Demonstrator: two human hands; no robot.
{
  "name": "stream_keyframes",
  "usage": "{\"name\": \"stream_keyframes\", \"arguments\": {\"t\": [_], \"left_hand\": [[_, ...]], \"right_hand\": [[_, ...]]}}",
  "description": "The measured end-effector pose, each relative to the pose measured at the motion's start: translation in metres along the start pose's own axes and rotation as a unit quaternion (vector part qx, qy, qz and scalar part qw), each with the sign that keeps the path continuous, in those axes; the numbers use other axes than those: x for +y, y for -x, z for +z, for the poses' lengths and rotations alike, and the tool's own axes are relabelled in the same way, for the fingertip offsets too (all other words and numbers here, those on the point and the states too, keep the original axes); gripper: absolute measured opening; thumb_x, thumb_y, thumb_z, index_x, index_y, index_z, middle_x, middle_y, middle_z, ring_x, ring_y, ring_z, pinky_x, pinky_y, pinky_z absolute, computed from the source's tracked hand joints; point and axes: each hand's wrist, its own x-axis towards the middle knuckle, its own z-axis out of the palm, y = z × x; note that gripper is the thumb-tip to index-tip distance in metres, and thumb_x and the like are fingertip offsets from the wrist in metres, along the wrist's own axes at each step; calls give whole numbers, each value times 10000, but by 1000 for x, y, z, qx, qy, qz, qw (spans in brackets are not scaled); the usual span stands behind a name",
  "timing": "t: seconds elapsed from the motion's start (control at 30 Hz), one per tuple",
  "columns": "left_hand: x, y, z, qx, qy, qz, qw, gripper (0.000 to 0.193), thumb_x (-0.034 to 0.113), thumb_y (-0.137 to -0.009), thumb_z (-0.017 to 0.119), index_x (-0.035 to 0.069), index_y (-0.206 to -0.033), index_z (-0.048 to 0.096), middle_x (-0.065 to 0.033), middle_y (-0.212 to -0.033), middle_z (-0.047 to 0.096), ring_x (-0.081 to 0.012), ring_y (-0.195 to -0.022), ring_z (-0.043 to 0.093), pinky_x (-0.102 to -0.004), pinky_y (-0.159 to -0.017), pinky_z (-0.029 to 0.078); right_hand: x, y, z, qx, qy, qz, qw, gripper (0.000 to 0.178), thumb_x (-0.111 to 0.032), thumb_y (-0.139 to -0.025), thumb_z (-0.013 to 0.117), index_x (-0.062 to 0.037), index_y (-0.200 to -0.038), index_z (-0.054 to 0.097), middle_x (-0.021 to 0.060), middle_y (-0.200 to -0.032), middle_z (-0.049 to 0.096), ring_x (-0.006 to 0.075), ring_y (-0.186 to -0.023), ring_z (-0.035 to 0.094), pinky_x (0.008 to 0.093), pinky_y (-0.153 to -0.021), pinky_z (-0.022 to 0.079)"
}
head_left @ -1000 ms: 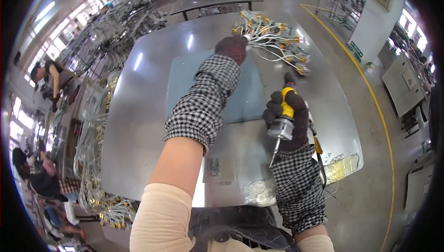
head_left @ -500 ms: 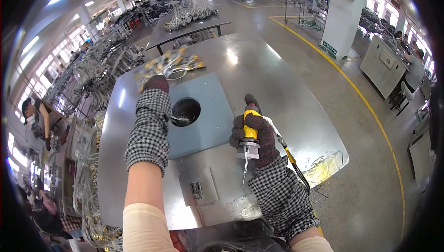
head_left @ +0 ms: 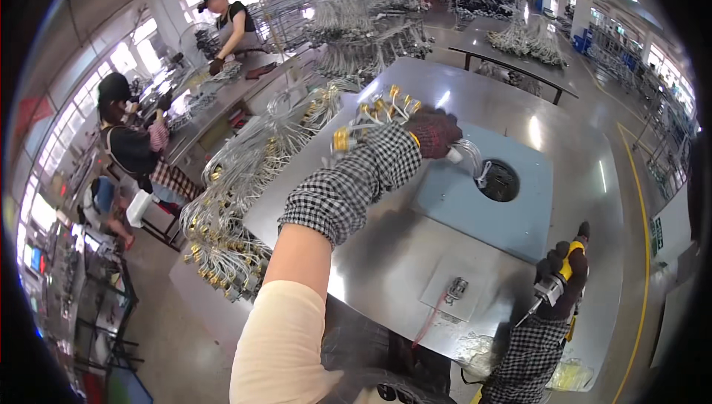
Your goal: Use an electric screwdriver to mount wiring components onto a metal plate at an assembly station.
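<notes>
My left hand, in a dark red knit glove with a checked sleeve cover, is closed around a bundle of white cables. Gold-coloured connectors on the bundle stick out beyond the wrist, and the cables' other ends hang over the round hole in the blue-grey plate. Lower right, my gloved right hand grips a yellow powered screwdriver, its thin bit aimed down and left. A small metal fixture sits on a flat plate near the table's front edge.
The metal table has rounded corners. Left of it hangs a large mass of cables with gold ends. Two co-workers, one standing and one nearer, are at a bench on the left. A second table bears more cables.
My view has swung left, so the table now appears further right. The cable bundle in my left hand now reaches over the hole's edge. My right hand still grips the screwdriver.
</notes>
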Motion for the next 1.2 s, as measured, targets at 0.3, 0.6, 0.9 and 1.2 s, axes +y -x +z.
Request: {"name": "stream_keyframes", "arguments": {"t": [0.3,0.6,0.9,1.2], "left_hand": [[57,0,-9,-79,322,-90,939,525,514,-928,529,25,-1098,614,-185,-983,670,-314,-932,671,-451,-823,520],[103,-68,24,45,286,-63,955,347,291,-877,583,4,-1062,640,-221,-1096,662,-375,-1009,650,-463,-886,516],[114,-30,-14,-80,367,-79,924,821,639,-747,684,14,-1267,568,-214,-1187,641,-338,-1119,618,-423,-990,460],[131,146,-104,6,213,16,977,784,596,-734,730,147,-1348,539,-169,-1131,659,-368,-1005,655,-469,-862,532]], "right_hand": [[10,0,29,129,57,-23,990,427,-180,-922,614,-62,-1289,432,65,-846,592,119,-563,526,263,-444,478],[13,-2,43,100,82,3,992,221,-233,-917,596,-32,-973,524,78,-725,576,142,-468,481,273,-405,442],[0,4,23,25,52,89,994,591,-173,-945,612,-174,-1457,318,93,-916,615,167,-671,581,319,-561,507],[11,-7,15,70,29,2,997,326,-259,-905,649,-95,-1155,519,77,-828,609,149,-606,577,277,-461,477]]}}
